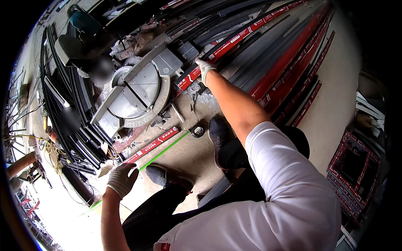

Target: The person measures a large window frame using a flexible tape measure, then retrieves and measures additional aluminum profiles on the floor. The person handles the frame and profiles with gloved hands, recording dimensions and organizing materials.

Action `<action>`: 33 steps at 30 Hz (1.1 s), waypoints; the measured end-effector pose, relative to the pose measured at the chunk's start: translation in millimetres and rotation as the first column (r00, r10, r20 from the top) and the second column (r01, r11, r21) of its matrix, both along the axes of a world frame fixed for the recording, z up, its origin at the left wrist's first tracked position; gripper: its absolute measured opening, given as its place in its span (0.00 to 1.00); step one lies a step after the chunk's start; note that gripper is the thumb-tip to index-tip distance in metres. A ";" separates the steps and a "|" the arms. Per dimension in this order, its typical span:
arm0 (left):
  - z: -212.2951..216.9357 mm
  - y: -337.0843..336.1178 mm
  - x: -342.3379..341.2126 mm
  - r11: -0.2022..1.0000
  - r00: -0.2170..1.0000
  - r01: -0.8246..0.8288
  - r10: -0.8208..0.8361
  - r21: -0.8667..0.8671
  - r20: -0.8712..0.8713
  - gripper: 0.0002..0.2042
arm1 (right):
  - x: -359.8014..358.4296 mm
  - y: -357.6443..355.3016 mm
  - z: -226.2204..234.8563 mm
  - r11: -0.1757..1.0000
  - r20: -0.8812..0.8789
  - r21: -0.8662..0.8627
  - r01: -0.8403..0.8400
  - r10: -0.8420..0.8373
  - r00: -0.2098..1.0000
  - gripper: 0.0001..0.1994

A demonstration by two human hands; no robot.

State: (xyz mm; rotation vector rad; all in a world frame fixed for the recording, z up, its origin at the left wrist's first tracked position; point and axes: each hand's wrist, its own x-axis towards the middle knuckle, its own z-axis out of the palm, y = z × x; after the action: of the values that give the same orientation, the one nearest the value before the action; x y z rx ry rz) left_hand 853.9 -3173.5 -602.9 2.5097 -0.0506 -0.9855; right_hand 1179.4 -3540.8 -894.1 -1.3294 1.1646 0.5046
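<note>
My left hand (122, 180), in a pale work glove, is closed on the near end of a short length of profile (153, 145) covered in red printed film. My right hand (205, 69), gloved too, grips a long red-filmed profile (237, 39) close to its end. That end lies beside the round metal table of a mitre saw (144, 88). Between my hands and feet, a black tape measure (197, 131) rests on the floor. Its green blade (164, 152) is drawn out toward the lower left, running beside the short piece and past my left hand.
Long grey and red profiles (289, 62) lie in a bundle at the upper right. Black strips (75, 104) are heaped left of the saw, with a yellow cable (51, 157) nearby. Red-filmed frames (355, 167) stand at the far right. My shoes (218, 136) are close to the tape measure.
</note>
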 end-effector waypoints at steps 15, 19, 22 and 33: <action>-18.2 5.2 -10.6 1.000 0.999 -0.023 0.024 -0.008 0.029 0.13 | -15.4 17.3 62.7 0.986 0.019 -0.137 -0.098 0.102 0.995 0.47; -13.6 1.0 -6.8 1.000 0.999 0.004 -0.004 -0.004 0.041 0.13 | -12.5 8.6 49.4 0.999 0.056 -0.033 -0.020 0.022 0.998 0.41; -12.0 0.9 -8.5 0.999 0.999 -0.002 0.001 0.034 0.033 0.14 | -9.9 10.2 36.4 0.997 0.031 -0.023 -0.078 0.079 0.996 0.39; -5.9 2.3 -12.4 0.996 1.000 -0.027 0.027 0.084 -0.003 0.15 | -35.0 3.3 14.1 0.974 0.129 0.217 -0.072 0.045 0.991 0.13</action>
State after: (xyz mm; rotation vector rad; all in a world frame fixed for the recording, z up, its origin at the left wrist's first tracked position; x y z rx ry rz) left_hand 841.4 -3171.3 -608.8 2.5771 0.0263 -1.0006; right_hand 1144.4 -3537.6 -880.0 -1.1875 0.9407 0.5699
